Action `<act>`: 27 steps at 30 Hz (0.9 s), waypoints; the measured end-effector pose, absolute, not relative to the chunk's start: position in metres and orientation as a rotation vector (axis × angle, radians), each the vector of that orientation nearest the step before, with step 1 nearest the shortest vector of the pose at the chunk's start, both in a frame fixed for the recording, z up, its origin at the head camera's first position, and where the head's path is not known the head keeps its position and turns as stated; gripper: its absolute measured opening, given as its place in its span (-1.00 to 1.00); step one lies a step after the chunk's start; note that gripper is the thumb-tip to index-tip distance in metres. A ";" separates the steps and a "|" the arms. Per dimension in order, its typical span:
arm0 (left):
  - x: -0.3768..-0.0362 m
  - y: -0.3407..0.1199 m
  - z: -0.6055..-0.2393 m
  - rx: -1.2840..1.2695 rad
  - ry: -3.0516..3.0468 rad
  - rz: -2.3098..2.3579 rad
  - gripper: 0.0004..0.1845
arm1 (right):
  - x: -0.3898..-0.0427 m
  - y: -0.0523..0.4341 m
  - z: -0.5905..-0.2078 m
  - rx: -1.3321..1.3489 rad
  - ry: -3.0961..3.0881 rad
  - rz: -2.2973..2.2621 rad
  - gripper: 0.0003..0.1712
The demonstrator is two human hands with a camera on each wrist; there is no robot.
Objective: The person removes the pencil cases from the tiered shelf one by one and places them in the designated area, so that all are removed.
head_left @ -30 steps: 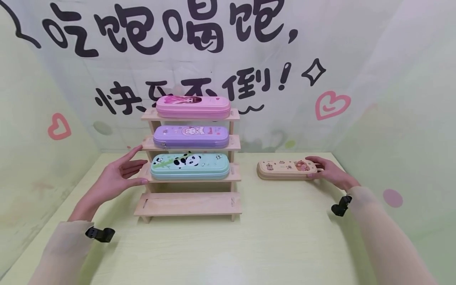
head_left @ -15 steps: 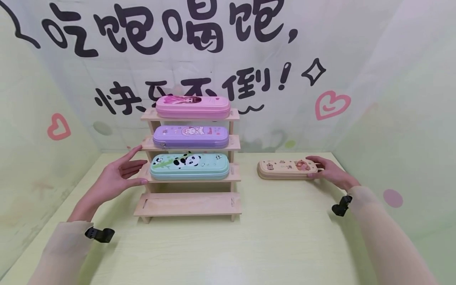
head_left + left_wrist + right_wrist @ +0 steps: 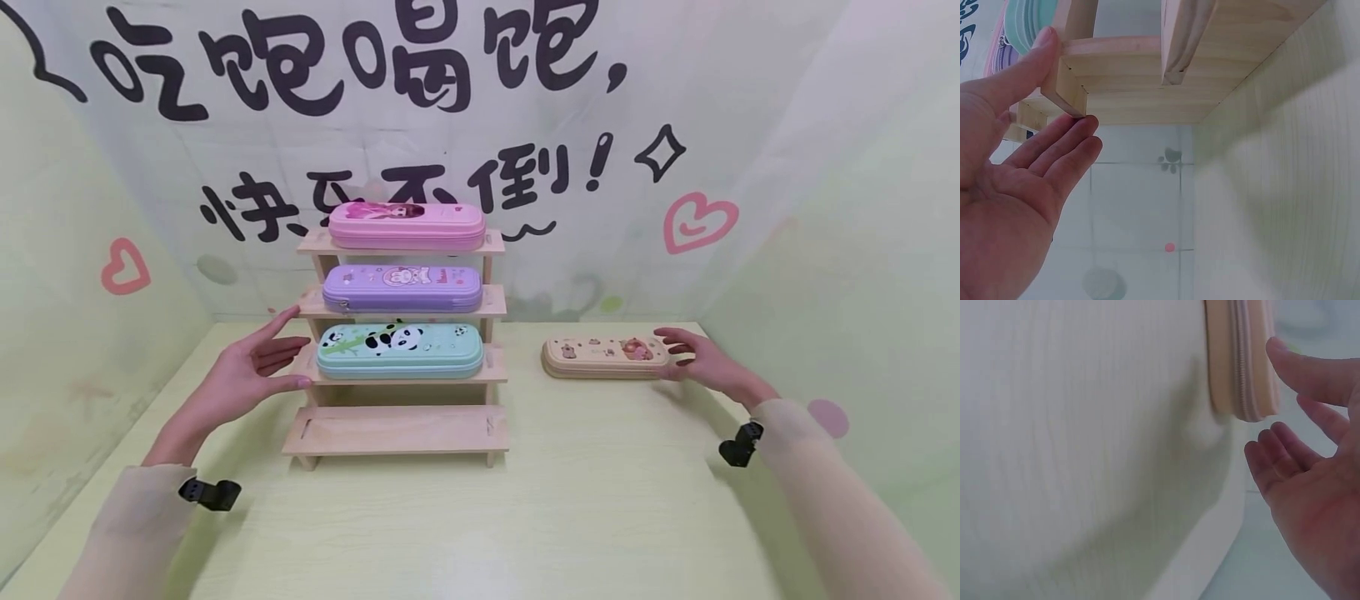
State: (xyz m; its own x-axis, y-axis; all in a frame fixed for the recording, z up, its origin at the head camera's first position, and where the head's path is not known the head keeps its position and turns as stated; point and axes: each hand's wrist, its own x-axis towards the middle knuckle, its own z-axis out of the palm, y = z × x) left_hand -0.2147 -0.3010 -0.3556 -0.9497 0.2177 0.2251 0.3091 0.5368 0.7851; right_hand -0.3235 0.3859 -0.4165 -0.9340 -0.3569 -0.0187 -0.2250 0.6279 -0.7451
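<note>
A stepped wooden rack [image 3: 397,429] stands on the table, with a pink pencil case [image 3: 442,227], a purple pencil case [image 3: 360,292] and a mint panda pencil case [image 3: 435,354] on its upper steps. My left hand [image 3: 236,379] holds the left end of the mint case's step; the left wrist view shows the thumb on one side of the board and fingertips at its opposite corner. A beige pencil case [image 3: 600,354] with bear pictures lies flat on the table, right of the rack. Beside its right end, my right hand [image 3: 705,367] is spread, its fingers loosely bent and holding nothing.
The lowest step of the rack bears nothing. A lettered back wall [image 3: 600,275] rises directly behind the table [image 3: 600,500], and side walls [image 3: 862,292] close in at left and right. Black cameras [image 3: 741,444] are strapped at both wrists.
My right hand has let go of the beige pencil case and drawn slightly to the right, its fingers spreading. The case and my left hand stay in place.
</note>
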 end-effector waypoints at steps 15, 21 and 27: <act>-0.232 -0.318 -0.379 -0.466 -2.653 -1.376 0.08 | -0.269 0.341 -0.385 -0.787 2.897 -1.035 -0.25; -0.231 -0.318 -0.379 -0.460 -2.653 -1.377 0.07 | -0.249 0.309 -0.375 -0.937 2.915 -1.069 -0.27; -0.230 -0.316 -0.377 -0.452 -2.653 -1.379 0.07 | -0.247 0.286 -0.379 -0.930 2.936 -1.097 -0.31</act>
